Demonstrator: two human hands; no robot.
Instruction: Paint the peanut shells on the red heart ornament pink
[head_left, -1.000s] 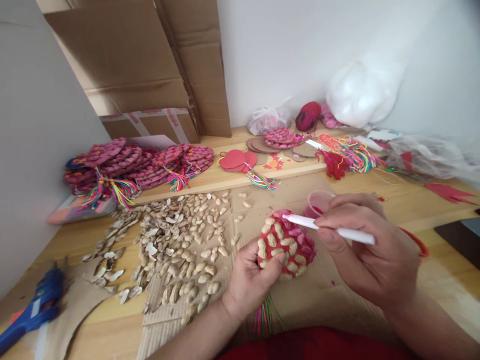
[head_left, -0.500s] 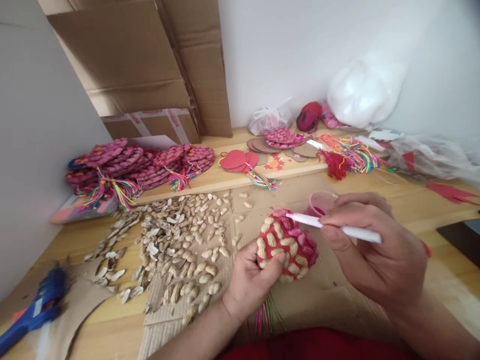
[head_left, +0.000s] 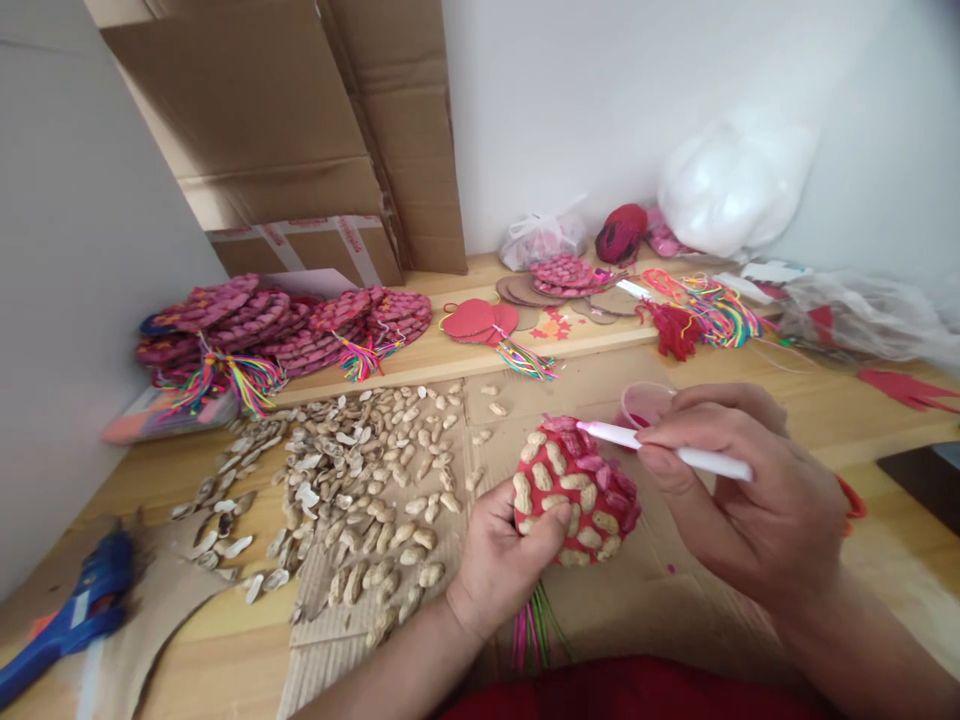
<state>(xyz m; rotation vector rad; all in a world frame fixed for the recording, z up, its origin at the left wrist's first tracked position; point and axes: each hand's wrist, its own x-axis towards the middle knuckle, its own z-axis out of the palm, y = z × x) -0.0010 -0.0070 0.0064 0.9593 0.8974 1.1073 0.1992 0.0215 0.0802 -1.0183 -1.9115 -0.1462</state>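
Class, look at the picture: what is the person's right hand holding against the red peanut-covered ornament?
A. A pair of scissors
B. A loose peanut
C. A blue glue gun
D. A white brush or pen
D: the right hand pinches a white brush or pen, its tip at the top edge of the ornament.

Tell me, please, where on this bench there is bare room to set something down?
Bare wood shows right of the right hand, by the bench edge, and between the glue gun and corrugated cardboard. The peanut shells and painted pieces crowd the left.
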